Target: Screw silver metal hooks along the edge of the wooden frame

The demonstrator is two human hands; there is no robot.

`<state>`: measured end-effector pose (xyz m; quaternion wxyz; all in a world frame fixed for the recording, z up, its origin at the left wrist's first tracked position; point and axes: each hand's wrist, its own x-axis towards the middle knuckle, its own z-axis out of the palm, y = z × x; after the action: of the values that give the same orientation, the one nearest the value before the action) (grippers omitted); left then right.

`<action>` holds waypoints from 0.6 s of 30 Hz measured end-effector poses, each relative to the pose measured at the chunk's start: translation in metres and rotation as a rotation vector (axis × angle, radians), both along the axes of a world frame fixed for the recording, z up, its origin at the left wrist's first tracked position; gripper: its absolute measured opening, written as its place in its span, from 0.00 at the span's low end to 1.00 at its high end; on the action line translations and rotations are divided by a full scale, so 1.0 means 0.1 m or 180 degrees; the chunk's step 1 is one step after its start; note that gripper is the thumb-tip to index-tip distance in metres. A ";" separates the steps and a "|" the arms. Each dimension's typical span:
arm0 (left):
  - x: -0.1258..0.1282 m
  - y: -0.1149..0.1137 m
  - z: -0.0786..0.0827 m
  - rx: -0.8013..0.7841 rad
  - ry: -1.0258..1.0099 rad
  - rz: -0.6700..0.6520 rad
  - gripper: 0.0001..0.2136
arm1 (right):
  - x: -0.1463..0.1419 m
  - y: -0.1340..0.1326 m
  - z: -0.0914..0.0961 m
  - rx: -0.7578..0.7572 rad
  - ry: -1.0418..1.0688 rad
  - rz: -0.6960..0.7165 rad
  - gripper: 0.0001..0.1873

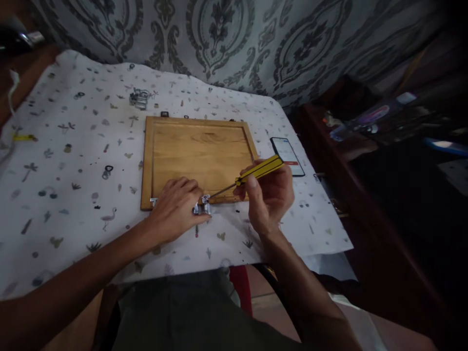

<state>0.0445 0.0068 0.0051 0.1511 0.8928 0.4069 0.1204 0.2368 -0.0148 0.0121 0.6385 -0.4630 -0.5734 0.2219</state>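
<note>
Wooden panel [199, 151] lies flat on the worktop [73, 170]. Left hand [175, 207] is curled over the metal hinge [202, 207] at the panel's near edge, pinning it. Right hand [268, 197] grips the yellow screwdriver [259, 169], tip at the hinge. Looks mid-step: hinge seated, screw count hidden. Loose hardware [139, 98] sits beyond the panel's far edge, untouched. Phone [287, 155] is right of the panel.

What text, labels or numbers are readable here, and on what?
No text is legible.
phone screen: lit, red bar, writing too small to read.
screwdriver in right hand: yellow-black handle, no lettering readable.
hinge held by left hand: no marking readable.
bottle at right: label blurred.
tablecloth: pictures only, no words.
</note>
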 end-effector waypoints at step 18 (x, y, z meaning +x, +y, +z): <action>0.01 0.01 0.05 -0.0044 0.0121 0.0008 0.15 | 0.05 -0.12 -0.29 -0.0145 -0.0219 0.0037 0.16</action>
<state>0.0454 0.0075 0.0103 0.1494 0.8934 0.4116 0.1008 0.2418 -0.0272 -0.0167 0.6064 -0.4814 -0.5924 0.2226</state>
